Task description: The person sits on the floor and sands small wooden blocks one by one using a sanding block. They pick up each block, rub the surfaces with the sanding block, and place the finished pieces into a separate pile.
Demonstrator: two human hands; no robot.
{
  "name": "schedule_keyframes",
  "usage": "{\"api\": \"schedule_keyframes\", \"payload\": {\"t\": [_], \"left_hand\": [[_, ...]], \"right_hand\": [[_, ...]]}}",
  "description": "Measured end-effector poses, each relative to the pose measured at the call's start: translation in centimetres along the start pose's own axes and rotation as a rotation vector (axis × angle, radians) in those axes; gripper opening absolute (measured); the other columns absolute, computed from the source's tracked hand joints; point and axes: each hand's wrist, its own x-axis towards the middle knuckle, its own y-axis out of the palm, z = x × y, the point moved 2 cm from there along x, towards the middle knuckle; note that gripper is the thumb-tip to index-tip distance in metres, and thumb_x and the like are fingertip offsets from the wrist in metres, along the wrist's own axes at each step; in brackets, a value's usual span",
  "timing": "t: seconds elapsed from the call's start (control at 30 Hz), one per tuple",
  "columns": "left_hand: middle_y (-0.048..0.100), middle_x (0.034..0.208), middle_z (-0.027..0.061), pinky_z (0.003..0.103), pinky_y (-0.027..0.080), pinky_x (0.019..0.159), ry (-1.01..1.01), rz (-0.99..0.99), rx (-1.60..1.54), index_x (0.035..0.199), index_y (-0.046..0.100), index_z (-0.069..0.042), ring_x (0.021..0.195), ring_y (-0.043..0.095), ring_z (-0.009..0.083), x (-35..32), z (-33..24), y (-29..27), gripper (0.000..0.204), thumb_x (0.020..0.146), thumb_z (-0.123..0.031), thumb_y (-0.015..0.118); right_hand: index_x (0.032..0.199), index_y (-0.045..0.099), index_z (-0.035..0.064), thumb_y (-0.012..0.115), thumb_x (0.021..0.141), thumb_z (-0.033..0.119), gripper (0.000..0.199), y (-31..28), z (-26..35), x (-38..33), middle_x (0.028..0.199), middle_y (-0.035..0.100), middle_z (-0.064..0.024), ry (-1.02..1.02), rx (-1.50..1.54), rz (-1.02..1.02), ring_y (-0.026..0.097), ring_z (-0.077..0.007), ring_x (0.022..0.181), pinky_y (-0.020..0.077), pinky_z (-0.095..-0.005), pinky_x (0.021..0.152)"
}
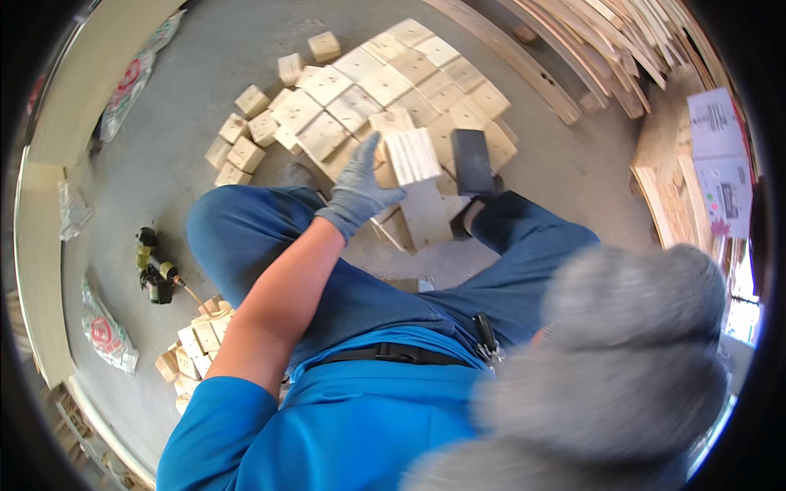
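My left hand (358, 190), in a grey knit glove, reaches out with fingers stretched and thumb spread apart. It is beside a pale block with a lined face (413, 156), which stands at the near side of a broad group of wooden blocks (385, 84). The hand does not appear closed around anything. A flat pale board (426, 214) lies just below that block, and a black rectangular piece (472, 162) is to its right. My right hand (626, 344), in a grey glove, is raised very close and blurred; whether it holds anything is hidden.
Loose wooden blocks (246, 153) lie left of the group, with more blocks (196, 344) by my left elbow. A green and black power tool (153, 266) is on the floor at left. Long boards (589, 49) are piled at far right, near a carton (720, 159).
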Motion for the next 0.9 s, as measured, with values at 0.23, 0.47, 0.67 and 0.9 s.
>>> {"api": "schedule_keyframes", "payload": {"t": [0.23, 0.47, 0.67, 0.9], "left_hand": [[0.042, 0.161, 0.0287, 0.044, 0.040, 0.125, -0.040, 0.072, 0.066, 0.167, 0.027, -0.001, 0.149, 0.045, 0.0452, -0.4, -0.1, -0.9, 0.127, 0.067, -0.035, 0.099], [0.040, 0.164, 0.0298, 0.043, 0.039, 0.126, -0.102, 0.137, 0.010, 0.168, 0.023, -0.001, 0.151, 0.043, 0.0448, 0.2, -1.6, -1.3, 0.132, 0.066, -0.035, 0.099], [0.042, 0.164, 0.0282, 0.043, 0.040, 0.126, -0.086, 0.127, -0.025, 0.170, 0.022, -0.004, 0.151, 0.045, 0.0428, 0.5, -1.4, -1.5, 0.134, 0.065, -0.037, 0.099], [0.046, 0.159, 0.0289, 0.044, 0.045, 0.121, -0.069, 0.111, -0.028, 0.169, 0.022, -0.003, 0.143, 0.052, 0.0452, 0.6, -2.4, -1.9, 0.136, 0.062, -0.038, 0.098]], "right_hand": [[0.127, 0.068, -0.0006, 0.083, 0.087, 0.006, 0.043, 6.1, -2.4, -5.2, 0.126, 0.071, -0.0178, 0.705, 0.181, 0.013, 0.068, -0.0341, 0.118, 0.0529, -0.0443, 0.108], [0.153, 0.052, -0.0013, 0.088, 0.085, 0.019, 0.080, 19.4, -6.3, -23.8, 0.145, 0.059, -0.0256, 1.203, 0.041, 0.256, 0.060, -0.0425, 0.130, 0.0493, -0.0486, 0.113], [0.159, 0.045, 0.0005, 0.090, 0.084, 0.024, 0.090, 23.2, -5.1, -26.3, 0.157, 0.051, -0.0264, 1.246, -0.012, 0.368, 0.050, -0.0441, 0.144, 0.0421, -0.0484, 0.122], [0.158, 0.046, -0.0001, 0.090, 0.083, 0.023, 0.089, 24.6, -5.2, -26.9, 0.157, 0.052, -0.0261, 1.321, -0.013, 0.389, 0.053, -0.0439, 0.143, 0.0427, -0.0470, 0.122]]}}
